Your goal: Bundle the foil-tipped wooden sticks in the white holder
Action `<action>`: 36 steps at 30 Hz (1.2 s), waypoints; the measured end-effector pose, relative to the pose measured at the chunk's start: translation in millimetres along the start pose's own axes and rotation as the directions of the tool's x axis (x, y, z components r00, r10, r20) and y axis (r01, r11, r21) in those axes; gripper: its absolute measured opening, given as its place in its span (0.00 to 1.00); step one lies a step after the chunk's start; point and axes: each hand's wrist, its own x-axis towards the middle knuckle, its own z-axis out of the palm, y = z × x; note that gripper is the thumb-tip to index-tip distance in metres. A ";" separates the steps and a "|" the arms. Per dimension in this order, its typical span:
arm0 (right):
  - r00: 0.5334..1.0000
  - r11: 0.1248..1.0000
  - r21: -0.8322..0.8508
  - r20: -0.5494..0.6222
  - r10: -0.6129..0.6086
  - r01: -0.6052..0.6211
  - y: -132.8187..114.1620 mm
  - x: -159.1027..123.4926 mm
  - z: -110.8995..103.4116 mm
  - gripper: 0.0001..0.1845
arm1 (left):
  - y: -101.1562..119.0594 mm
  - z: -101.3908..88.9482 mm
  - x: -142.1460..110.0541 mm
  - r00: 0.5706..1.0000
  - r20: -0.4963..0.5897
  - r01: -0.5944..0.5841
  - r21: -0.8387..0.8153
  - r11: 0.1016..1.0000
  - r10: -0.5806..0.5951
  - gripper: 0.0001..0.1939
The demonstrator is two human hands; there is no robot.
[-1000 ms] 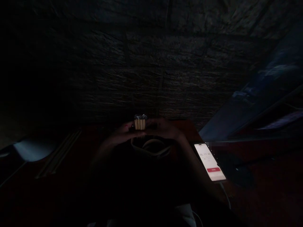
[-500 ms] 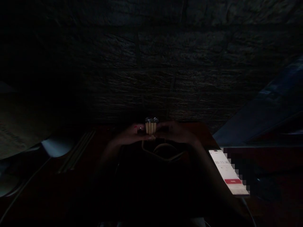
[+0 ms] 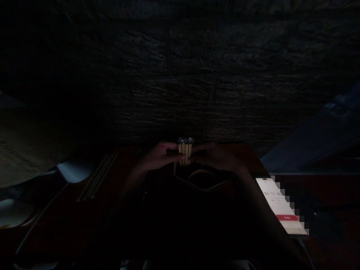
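A bundle of slim pale wooden sticks point(image 3: 185, 150), with shiny crinkled wrapping at its top, stands upright between my hands in dim light. From the left, my left hand point(image 3: 161, 155) grips it, thumb across the front. On the opposite side my right hand point(image 3: 216, 155) pinches it the same way. Both sets of fingertips are partly lost in shadow behind the bundle. Just below the hands lies a dark item with a pale curved rim point(image 3: 202, 172); its kind cannot be made out.
Several long thin sticks point(image 3: 98, 176) lie on the dark reddish table point(image 3: 244, 150) to the left. A lit phone point(image 3: 281, 206) showing a timer rests at the right, with a cable. A printed brown bag point(image 3: 28, 150) stands far left. A rough block wall point(image 3: 185, 93) rises behind.
My view has swung left, so the hands, bundle and phone appear further right and more of the bag shows. Both hands keep their hold on the bundle.
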 end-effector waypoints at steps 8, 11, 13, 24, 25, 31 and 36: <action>0.999 1.000 -0.013 -0.032 0.017 -0.018 -1.4 -0.1 1.1 0.13 | -5.9 4.4 2.8 0.999 -0.008 -0.036 0.012 0.999 0.036 0.18; 0.999 1.000 -0.014 -0.042 0.011 -0.011 -1.5 0.1 1.6 0.13 | -8.2 5.2 3.5 0.999 -0.031 -0.041 0.012 0.999 0.041 0.18; 0.999 0.999 -0.029 -0.051 0.016 -0.018 -1.1 0.3 2.0 0.12 | -8.7 5.4 3.6 0.999 -0.036 -0.034 0.018 0.999 0.035 0.17; 0.997 0.996 -0.073 -0.073 0.039 -0.045 0.9 0.9 3.3 0.12 | -4.5 6.0 3.4 0.998 -0.018 -0.053 0.020 0.998 0.053 0.17; 0.997 0.996 -0.073 -0.070 0.040 -0.045 1.0 1.0 3.4 0.12 | -4.8 6.0 3.5 0.998 -0.020 -0.053 0.018 0.998 0.053 0.16; 0.998 0.997 -0.067 -0.055 0.034 -0.038 1.5 1.7 3.5 0.14 | -5.7 5.2 3.8 0.999 0.001 -0.034 0.001 0.999 0.034 0.16; 0.998 0.997 -0.060 -0.050 0.043 -0.046 -0.1 1.1 3.0 0.13 | -0.2 5.3 2.6 1.000 0.010 -0.023 -0.030 0.999 0.024 0.17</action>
